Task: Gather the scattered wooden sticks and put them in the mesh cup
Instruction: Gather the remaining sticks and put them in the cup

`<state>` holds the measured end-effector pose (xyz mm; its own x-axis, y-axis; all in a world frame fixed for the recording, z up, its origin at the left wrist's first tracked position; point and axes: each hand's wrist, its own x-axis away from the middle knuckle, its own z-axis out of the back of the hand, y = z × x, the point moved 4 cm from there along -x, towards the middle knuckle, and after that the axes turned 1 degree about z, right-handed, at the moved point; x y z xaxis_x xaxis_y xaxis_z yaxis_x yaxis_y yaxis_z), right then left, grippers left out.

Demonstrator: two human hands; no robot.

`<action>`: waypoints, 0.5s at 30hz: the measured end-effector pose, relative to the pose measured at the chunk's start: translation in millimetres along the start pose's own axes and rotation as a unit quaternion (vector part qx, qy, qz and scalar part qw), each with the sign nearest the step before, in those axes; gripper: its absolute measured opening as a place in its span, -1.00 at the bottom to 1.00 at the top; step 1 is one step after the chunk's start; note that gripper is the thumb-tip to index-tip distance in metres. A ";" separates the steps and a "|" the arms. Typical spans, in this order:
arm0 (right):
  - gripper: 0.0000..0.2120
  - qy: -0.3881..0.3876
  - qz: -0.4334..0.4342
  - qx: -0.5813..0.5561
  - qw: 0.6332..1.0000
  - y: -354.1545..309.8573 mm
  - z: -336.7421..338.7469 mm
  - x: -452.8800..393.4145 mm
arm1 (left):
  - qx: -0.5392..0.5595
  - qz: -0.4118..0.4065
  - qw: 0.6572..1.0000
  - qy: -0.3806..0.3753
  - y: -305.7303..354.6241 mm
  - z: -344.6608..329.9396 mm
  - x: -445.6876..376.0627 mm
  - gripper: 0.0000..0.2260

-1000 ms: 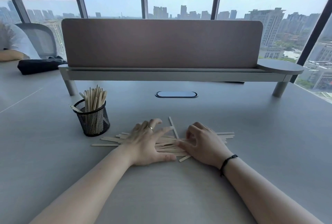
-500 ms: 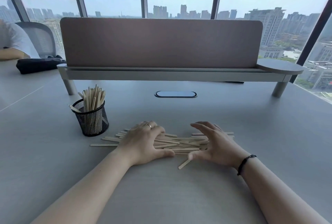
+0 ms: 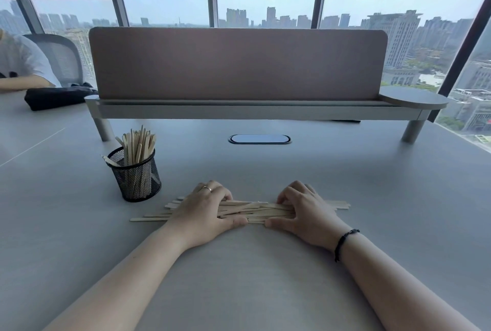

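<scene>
Two hands, left [image 3: 203, 211] and right [image 3: 305, 211], curl around one stick bundle [image 3: 255, 211]; one mesh cup [image 3: 135, 176] beside.

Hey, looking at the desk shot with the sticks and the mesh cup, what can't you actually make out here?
- Head view: the sticks under both hands are hidden, so their count is unknown.
- Head view: how many sticks stand in the cup is unclear; they overlap behind the mesh.
- Head view: the seated person at far left is cut off by the edge.
</scene>
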<state>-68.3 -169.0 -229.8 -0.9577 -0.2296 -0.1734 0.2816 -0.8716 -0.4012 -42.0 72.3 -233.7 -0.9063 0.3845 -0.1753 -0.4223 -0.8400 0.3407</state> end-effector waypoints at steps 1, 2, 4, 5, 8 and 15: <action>-0.38 -0.001 0.002 0.007 1.000 -0.3 -0.5 -0.9 | -0.013 -0.008 1.000 0.000 -0.2 -1.0 -0.5 -0.40; -0.37 -0.001 0.003 0.010 1.000 -0.5 -0.9 -1.4 | -0.027 -0.014 1.000 -0.001 -0.3 -1.8 -1.0 -0.38; -0.34 -0.007 0.002 0.015 1.000 -1.3 -2.0 -1.8 | -0.053 -0.016 0.998 -0.006 -1.1 -2.8 -2.6 -0.35; -0.33 -0.010 0.000 0.020 1.000 -2.3 -2.1 -1.8 | -0.065 -0.019 0.998 -0.007 -0.8 -2.5 -3.3 -0.35; -0.34 -0.014 -0.009 0.044 0.999 -5.7 -1.1 -2.4 | -0.079 -0.032 0.996 -0.006 2.5 -0.5 -4.0 -0.37; -0.29 -0.026 -0.023 0.050 0.998 -9.4 -1.1 -3.8 | -0.099 -0.018 0.995 -0.017 7.0 3.4 -2.8 -0.39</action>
<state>-67.2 -159.4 -226.3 -0.9721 -0.2077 -0.1093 0.2321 -0.9202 -0.3154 -42.5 66.6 -227.7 -0.8922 0.4254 -0.1519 -0.4459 -0.8832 0.1456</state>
